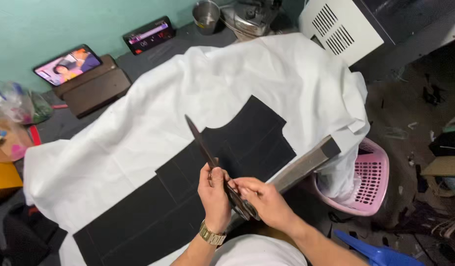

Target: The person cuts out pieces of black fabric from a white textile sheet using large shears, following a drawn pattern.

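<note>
Both hands, left hand point(213, 189) and right hand point(263, 197), grip dark scissors point(212, 161) over black pattern pieces point(198, 182) on white cloth point(188, 98); pink basket point(372, 182) right.

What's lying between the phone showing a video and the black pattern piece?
In the head view, between the phone and the black pattern piece lie a brown flat case, a strip of grey table, then a broad stretch of white cloth.
</note>
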